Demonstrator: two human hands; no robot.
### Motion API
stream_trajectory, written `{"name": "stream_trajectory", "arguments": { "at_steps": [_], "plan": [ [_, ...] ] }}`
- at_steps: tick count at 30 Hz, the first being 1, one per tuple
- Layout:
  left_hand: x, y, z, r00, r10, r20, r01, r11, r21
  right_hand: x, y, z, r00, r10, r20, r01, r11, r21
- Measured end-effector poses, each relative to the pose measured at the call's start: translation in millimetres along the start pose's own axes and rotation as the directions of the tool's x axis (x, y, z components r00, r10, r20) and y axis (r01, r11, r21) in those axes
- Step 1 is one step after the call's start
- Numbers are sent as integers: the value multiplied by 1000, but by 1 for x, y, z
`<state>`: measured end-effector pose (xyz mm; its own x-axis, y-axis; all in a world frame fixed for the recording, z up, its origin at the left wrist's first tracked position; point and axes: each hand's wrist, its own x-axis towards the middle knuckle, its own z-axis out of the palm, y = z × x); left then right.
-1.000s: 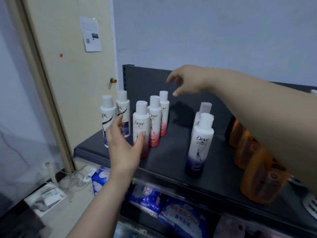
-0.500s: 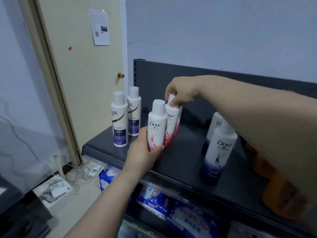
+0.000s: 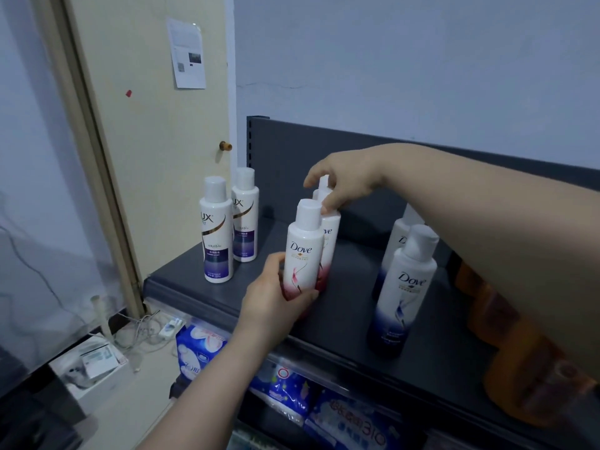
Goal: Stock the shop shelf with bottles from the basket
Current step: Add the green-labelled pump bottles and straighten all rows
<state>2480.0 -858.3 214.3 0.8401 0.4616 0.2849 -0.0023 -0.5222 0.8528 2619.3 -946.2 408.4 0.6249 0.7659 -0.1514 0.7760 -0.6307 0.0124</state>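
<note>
The left grip [image 3: 272, 300] clasps the front Dove bottle [image 3: 302, 251] low down, near the front of the shelf [image 3: 341, 319]. The outstretched right grip [image 3: 344, 183] pinches the rear bottle [image 3: 329, 235] by its cap. A second ago both held nothing.

Background: cream flat door [image 3: 156, 141] with a small brass knob [image 3: 225, 146] at its right edge, a white printed paper sheet [image 3: 188, 53] taped up high, and a small red sticker [image 3: 129, 93] left of and below it. Pale blue-grey painted wall [image 3: 406, 60] right of the door. On the floor: white power strip [image 3: 168, 328] touching a tangle of white cables [image 3: 136, 332], open white cardboard box [image 3: 94, 365] nearby. Blue-and-white soft plastic packs [image 3: 198, 349] low down, print too blurred to read.
</note>
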Motion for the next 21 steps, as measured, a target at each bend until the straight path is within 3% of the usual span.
{"name": "stream_trajectory", "arguments": {
  "at_steps": [4,7,10,21],
  "plan": [
    [1,1,-2,1000,13,4,-12,999,-40,1,9,-21,994,30,-107,-13,987,158],
    [5,1,-3,1000,13,13,-12,997,-76,20,18,-21,979,70,-190,-76,997,-23],
    [4,-2,-1,1000,10,29,-8,996,-91,39,22,-8,990,81,-116,-94,989,-116],
    [3,-7,-1,998,23,55,-19,997,-68,46,51,2,995,98,-11,-95,984,151]
  ]
}}
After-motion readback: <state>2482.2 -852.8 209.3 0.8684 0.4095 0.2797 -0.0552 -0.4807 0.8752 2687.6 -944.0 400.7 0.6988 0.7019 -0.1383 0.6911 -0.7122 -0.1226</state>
